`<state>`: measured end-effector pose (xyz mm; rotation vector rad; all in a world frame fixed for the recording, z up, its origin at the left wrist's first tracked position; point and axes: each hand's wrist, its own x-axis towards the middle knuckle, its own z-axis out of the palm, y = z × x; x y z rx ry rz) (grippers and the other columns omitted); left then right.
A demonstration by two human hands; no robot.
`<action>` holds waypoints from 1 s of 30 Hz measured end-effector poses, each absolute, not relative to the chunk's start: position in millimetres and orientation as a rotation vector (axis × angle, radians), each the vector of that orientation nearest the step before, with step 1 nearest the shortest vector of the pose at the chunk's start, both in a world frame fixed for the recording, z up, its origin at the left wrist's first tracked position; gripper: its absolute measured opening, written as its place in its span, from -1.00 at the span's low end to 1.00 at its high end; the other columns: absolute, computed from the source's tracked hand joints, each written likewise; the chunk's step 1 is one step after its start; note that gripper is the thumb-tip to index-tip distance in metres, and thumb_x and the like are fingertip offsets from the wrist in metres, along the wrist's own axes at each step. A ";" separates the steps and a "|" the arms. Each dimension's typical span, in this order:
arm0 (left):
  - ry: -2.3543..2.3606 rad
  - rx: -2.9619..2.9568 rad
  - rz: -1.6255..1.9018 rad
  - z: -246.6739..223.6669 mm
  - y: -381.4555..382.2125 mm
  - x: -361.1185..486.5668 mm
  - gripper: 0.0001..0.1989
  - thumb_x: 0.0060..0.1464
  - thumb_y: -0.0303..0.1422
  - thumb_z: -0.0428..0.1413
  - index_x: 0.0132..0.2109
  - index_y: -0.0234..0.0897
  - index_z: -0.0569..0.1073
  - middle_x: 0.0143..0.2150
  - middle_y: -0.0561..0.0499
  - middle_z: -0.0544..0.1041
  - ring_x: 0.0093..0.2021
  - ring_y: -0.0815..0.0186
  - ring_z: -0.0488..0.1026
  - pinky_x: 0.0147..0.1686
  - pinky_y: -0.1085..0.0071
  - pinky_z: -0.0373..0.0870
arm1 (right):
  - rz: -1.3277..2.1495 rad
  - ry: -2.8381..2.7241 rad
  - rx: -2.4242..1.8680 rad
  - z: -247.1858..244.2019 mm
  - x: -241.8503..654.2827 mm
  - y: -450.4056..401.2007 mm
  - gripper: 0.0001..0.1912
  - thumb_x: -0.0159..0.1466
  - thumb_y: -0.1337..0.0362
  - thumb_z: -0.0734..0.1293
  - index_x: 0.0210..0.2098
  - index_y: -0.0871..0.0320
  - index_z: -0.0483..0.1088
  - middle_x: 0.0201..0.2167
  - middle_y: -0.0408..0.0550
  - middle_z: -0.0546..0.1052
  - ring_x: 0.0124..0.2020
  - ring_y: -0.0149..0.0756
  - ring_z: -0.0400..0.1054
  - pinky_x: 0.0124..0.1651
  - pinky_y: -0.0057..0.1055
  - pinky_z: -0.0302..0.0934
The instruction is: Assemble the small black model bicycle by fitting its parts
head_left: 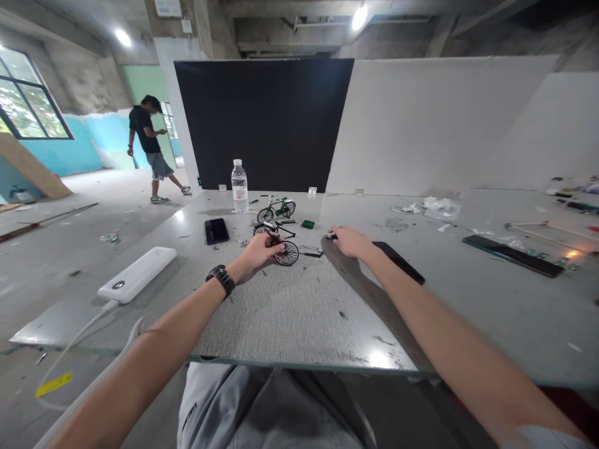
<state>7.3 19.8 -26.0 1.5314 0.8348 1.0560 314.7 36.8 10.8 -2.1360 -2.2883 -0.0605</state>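
Grey tabletop (290, 312), matte, fine woven-looking grain, scuffed, with scattered specks and small bits.

Black model bicycle (279, 242): thin metal-looking frame, spoked wire wheels with dark rims. It lies near the middle of the tabletop, tilted over, not standing square. Long axis runs from the far left toward the near right; the nearer wheel (287, 253) sits at the right end, rim facing the camera.

Left hand (262, 249), a dark band at its wrist, comes in from the near left. Fingers curled onto the bicycle frame just left of the nearer wheel, grasping it.

Right hand (350, 241) lies to the right of the bicycle, apart from it, palm down on the tabletop. Fingertips press on a small dark object (331, 236); too small to identify. Whether the hand grips it or only rests on it, cannot tell.

Behind the black bicycle, a green model bicycle (276, 209) stands upright, long axis left to right. A clear plastic water bottle (239, 186) is to its left. A dark smartphone (216, 231) lies flat left of the black bicycle. A white rounded power bank (137, 274) with a white cable sits near the left edge. A dark flat slab (402, 262) lies under the right forearm.

Background: a person (148, 146) walking on the concrete floor.
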 end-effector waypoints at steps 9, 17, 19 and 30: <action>0.868 1.557 1.025 -21.8 16.9 6.6 -0.88 0.22 -0.48 0.30 -0.13 -0.37 0.52 -0.21 -0.08 0.60 -0.21 0.27 0.60 -0.30 0.39 0.63 | -0.037 -2.310 -2.100 10.1 310.4 39.3 -0.61 0.51 0.28 0.20 0.23 0.06 0.51 0.27 0.20 0.53 0.21 0.12 0.45 0.04 -0.08 0.40; 0.847 1.532 1.026 -25.4 20.0 7.2 -0.83 0.21 -0.45 0.34 -0.14 -0.37 0.49 -0.22 -0.06 0.57 -0.22 0.28 0.60 -0.29 0.35 0.65 | -0.139 -2.144 -2.212 21.2 323.6 36.9 -0.59 0.55 0.29 0.13 0.29 0.15 0.41 0.18 0.30 0.58 0.13 0.11 0.51 0.01 -0.13 0.37; 0.850 1.527 1.023 -25.3 19.9 7.9 -0.82 0.20 -0.44 0.35 -0.15 -0.37 0.49 -0.23 -0.04 0.57 -0.23 0.29 0.60 -0.30 0.36 0.65 | -0.198 -2.084 -2.243 22.4 327.0 37.3 -0.58 0.53 0.30 0.14 0.30 0.17 0.40 0.14 0.31 0.59 0.12 0.12 0.52 0.02 -0.11 0.36; 0.894 1.439 1.374 -17.2 25.5 5.8 -0.79 0.18 -0.42 0.37 -0.12 -0.35 0.50 -0.26 -0.05 0.64 -0.31 0.28 0.64 -0.32 0.38 0.64 | -0.066 -2.162 -2.327 17.5 318.1 35.8 -0.58 0.50 0.21 0.23 0.26 0.15 0.51 0.22 0.30 0.56 0.19 0.16 0.49 0.06 -0.06 0.38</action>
